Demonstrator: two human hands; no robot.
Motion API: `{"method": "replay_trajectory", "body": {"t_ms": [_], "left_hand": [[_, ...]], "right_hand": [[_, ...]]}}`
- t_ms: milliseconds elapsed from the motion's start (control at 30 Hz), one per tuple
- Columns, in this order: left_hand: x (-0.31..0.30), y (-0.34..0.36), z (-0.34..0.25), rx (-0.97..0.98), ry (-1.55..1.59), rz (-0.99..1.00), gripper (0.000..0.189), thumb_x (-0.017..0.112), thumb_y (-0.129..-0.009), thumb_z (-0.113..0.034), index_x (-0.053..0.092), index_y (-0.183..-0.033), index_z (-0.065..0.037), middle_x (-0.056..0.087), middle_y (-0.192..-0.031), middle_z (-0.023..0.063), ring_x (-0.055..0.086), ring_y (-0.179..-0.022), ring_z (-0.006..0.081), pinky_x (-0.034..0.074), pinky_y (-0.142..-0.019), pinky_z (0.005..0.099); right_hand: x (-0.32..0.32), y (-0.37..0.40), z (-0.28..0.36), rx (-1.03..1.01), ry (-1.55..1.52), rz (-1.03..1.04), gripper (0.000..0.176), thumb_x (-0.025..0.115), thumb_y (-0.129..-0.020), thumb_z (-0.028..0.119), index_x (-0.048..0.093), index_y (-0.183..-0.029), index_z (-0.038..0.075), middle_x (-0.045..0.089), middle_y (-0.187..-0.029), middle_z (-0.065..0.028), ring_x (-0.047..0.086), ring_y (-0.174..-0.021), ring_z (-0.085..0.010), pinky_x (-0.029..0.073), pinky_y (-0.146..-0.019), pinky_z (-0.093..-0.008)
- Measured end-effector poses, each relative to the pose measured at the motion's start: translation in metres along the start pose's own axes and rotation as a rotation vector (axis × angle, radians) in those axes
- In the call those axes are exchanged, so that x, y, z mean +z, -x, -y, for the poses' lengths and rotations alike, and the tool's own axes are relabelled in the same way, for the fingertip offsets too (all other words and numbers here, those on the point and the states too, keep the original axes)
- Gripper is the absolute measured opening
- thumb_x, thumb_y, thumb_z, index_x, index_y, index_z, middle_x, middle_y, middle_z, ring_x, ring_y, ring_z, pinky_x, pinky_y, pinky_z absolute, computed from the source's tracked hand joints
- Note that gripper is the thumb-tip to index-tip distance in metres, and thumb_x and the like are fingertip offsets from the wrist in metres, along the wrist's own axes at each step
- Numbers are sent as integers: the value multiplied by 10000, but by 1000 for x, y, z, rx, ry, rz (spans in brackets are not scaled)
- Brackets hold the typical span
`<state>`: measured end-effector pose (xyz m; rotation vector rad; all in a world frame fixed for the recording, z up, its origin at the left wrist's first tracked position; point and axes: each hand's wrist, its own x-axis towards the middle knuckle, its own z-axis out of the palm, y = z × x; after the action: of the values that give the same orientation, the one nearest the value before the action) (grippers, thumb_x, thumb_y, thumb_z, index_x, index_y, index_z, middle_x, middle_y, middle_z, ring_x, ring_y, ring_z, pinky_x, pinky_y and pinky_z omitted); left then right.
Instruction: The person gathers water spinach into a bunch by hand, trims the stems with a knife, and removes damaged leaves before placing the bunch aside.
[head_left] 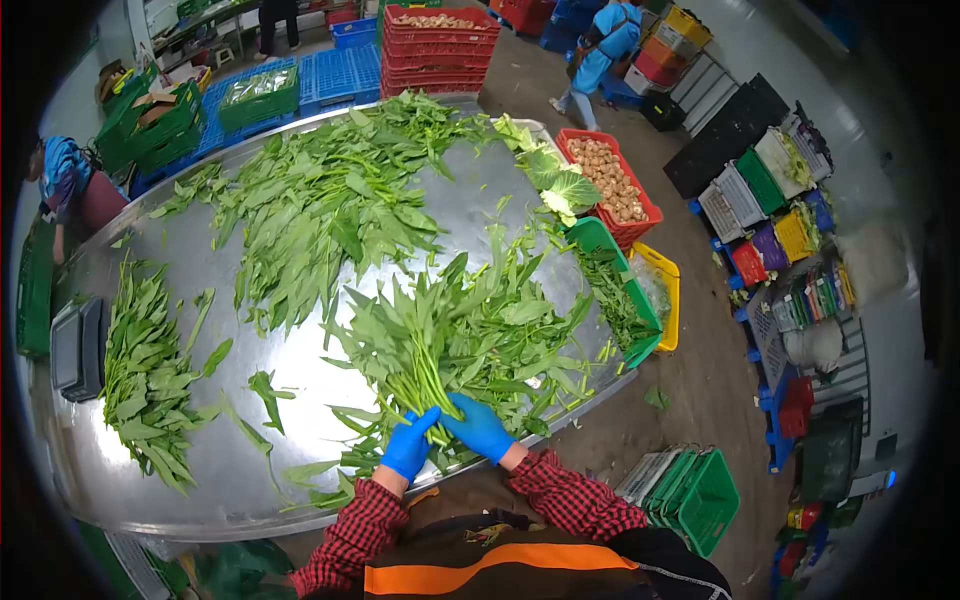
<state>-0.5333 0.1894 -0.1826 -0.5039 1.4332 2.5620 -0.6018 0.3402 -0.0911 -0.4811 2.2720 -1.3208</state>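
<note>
Both my hands wear blue gloves and are at the near edge of a metal table [300, 400]. They are closed around the stem ends of a bunch of water spinach [425, 370], its leaves fanning out away from me. My left hand [408, 446] grips the stems from the left, and my right hand [480, 428] holds them from the right. The fingertips are partly hidden among the stems. More loose water spinach [520, 310] lies right of the bunch, and a large heap [320, 200] covers the far part of the table. A neater pile [145, 370] lies at left.
A scale [78, 350] stands at the left edge. Cabbage leaves [550, 175], a red crate of mushrooms [608, 180], a green crate [625, 290] and a yellow crate [655, 300] line the right side. Stacked green baskets [695, 500] stand near my right. Other people [605, 50] are farther off.
</note>
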Motion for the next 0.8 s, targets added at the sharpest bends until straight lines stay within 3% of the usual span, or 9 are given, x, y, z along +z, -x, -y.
{"method": "replay_trajectory", "body": {"t_ms": [33, 67, 100, 133, 233, 300, 333, 400, 800], "left_hand": [[-13, 1, 19, 299, -456, 54, 615, 586, -752, 134, 545, -1290, -162, 572, -1195, 201, 568, -1089, 362, 478, -898, 383], [8, 25, -38, 575, -1105, 124, 485, 626, -866, -70, 471, -1325, -60, 503, -1339, 125, 487, -1241, 235, 404, -1013, 360], [10, 26, -36, 473, -981, 174, 628, 645, -802, 24, 424, -1380, -81, 423, -1432, 130, 418, -1309, 253, 355, -1062, 370], [5, 11, -6, 198, -290, 161, 737, 583, -734, 117, 415, -1403, -141, 464, -1380, 197, 495, -1236, 339, 420, -999, 373], [11, 34, -36, 477, -519, 46, 648, 598, -812, 16, 386, -1414, -95, 506, -1357, 148, 509, -1227, 283, 404, -1031, 382], [6, 35, -49, -217, 721, 74, 532, 561, -889, -131, 404, -1393, -63, 550, -1288, 140, 539, -1178, 287, 412, -1026, 435], [2, 33, -49, -212, 729, 52, 532, 561, -889, -131, 404, -1393, -63, 550, -1288, 140, 539, -1178, 287, 412, -1026, 435], [-4, 35, -46, -279, 937, 140, 475, 504, -924, -221, 435, -1356, -36, 575, -1227, 144, 562, -1132, 289, 425, -1005, 482], [-21, 39, -34, -317, 983, 59, 372, 543, -893, -236, 557, -1209, -40, 650, -955, 91, 622, -919, 260, 478, -909, 445]], "right_hand": [[2, 1, 11, -69, 233, -55, 456, 634, -848, 266, 553, -1228, 26, 603, -1152, -192, 607, -1023, -321, 482, -860, -382], [4, 3, 28, -130, 455, -92, 454, 626, -842, 261, 554, -1226, 28, 596, -1151, -202, 596, -1028, -351, 485, -855, -400], [6, 5, 47, -75, 556, 26, 459, 623, -836, 254, 550, -1230, 30, 592, -1148, -205, 584, -1033, -369, 486, -854, -411], [6, 4, 63, -28, 655, 160, 464, 620, -829, 247, 546, -1234, 32, 587, -1145, -207, 573, -1038, -388, 488, -854, -423], [7, 14, 67, -162, 647, 227, 464, 655, -818, 244, 560, -1217, 26, 594, -1138, -193, 574, -1044, -379, 491, -849, -421], [1, 14, 49, -482, 293, 16, 386, 677, -822, 243, 607, -1140, 37, 625, -1042, -137, 615, -933, -286, 504, -795, -385], [-3, 13, 46, -483, 282, 38, 386, 677, -822, 243, 607, -1140, 37, 625, -1042, -137, 615, -933, -286, 504, -795, -385], [-11, 11, 46, 13, -278, 137, 358, 686, -844, 232, 620, -1135, 34, 636, -1017, -74, 620, -859, -181, 499, -754, -299], [43, -68, 5, 415, -356, 222, 414, 674, -839, 393, 666, -814, -20, 620, -682, -39, 538, -597, -107, 443, -569, -258]]}}
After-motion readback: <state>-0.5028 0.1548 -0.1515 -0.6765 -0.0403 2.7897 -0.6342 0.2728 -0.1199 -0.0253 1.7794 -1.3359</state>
